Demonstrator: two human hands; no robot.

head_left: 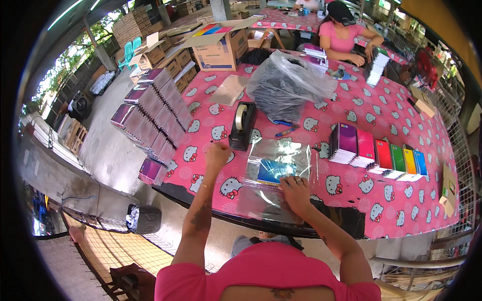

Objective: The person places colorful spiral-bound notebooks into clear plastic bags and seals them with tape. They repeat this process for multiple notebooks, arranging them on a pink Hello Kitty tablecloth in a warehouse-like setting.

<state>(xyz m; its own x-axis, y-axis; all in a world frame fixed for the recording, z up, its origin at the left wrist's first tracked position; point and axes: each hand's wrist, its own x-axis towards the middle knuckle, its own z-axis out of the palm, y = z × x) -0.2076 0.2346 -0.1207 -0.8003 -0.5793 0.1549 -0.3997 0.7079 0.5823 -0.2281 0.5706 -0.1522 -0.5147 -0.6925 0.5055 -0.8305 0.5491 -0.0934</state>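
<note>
A blue spiral notebook [273,171] lies under or inside a clear plastic sheet [261,200], with glare hiding which. My right hand [295,190] rests on the notebook's near right corner, fingers laid out over the plastic. Just left of a black tape dispenser [243,128] is my left hand [217,153], its fingers drawn together. Whatever it may be pinching is too small to see. Behind the plastic sheet lie a couple of pens [285,132].
Left stand tall stacks of wrapped notebooks [150,113]. Coloured notebook stacks [351,143] line the right. A big plastic bag [286,83] and an open carton [218,52] sit farther back on the pink patterned tablecloth [386,195]. Across the table a person [341,37] handles notebooks.
</note>
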